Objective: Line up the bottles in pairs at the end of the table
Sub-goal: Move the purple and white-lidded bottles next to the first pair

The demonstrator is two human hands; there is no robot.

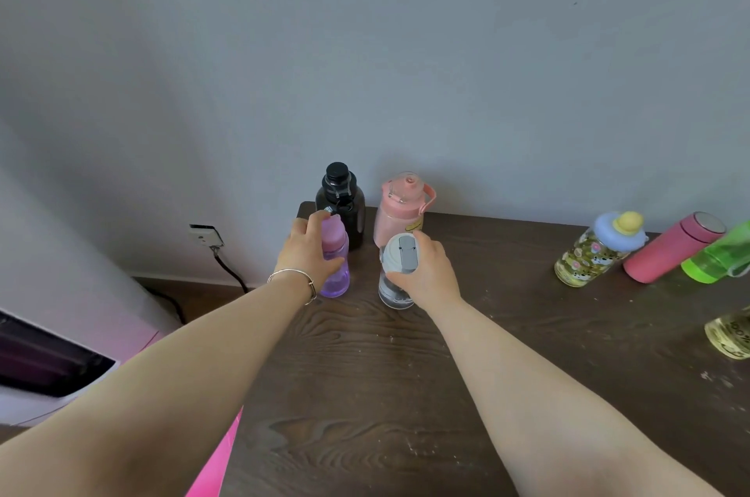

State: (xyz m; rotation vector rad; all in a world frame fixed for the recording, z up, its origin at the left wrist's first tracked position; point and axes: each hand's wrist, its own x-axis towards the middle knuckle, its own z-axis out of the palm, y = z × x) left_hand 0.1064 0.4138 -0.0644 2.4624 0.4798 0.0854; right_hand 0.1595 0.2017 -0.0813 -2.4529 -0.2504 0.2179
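A black bottle [341, 204] and a pink bottle [401, 208] stand side by side at the far left end of the dark wooden table [365, 395], against the wall. Just in front of them stand a purple bottle [339, 269] with a pink cap and a clear bottle [395, 289] with a grey lid. My left hand [310, 253] is wrapped around the purple bottle. My right hand [428, 269] grips the clear bottle near its lid. Both bottles stand upright on the table.
To the right stand a patterned bottle [592, 253] with a blue and yellow lid, a pink flask [669, 249] and a green bottle [718, 257]. A yellowish bottle [730, 334] sits at the right edge. A wall socket [206, 235] with a cable is at the left.
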